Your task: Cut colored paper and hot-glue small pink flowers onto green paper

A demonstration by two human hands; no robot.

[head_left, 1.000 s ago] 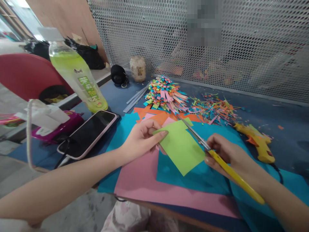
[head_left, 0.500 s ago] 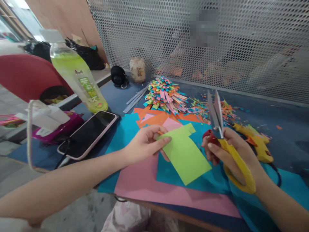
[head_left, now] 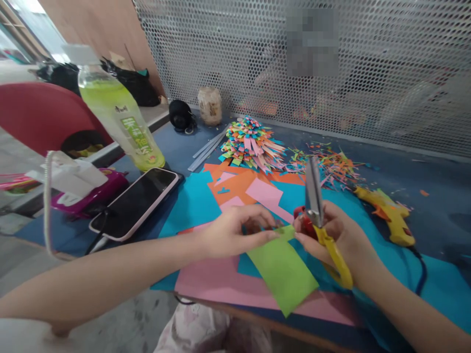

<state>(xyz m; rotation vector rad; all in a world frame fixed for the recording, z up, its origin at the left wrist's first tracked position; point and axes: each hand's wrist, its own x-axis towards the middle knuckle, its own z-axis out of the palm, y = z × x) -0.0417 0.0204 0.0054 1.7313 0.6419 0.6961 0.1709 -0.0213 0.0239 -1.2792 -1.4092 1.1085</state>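
Observation:
A light green paper piece hangs from the pinched fingers of my left hand, above pink and blue sheets. My right hand holds scissors with yellow and red handles, blades pointing up and nearly together. Its fingertips meet the top right corner of the green paper, close to my left fingertips. Beneath and behind lie orange paper, a pink piece and blue paper.
Behind stands a cone of colourful paper strips beside scattered scraps. A yellow glue gun lies right. A phone, bottle, black round object and jar are left and back. A perforated metal screen rises behind.
My right hand with the scissors has moved left to the green paper, and the blades look closer together. My left hand has moved right and lower, bringing the green paper nearer the table's front edge.

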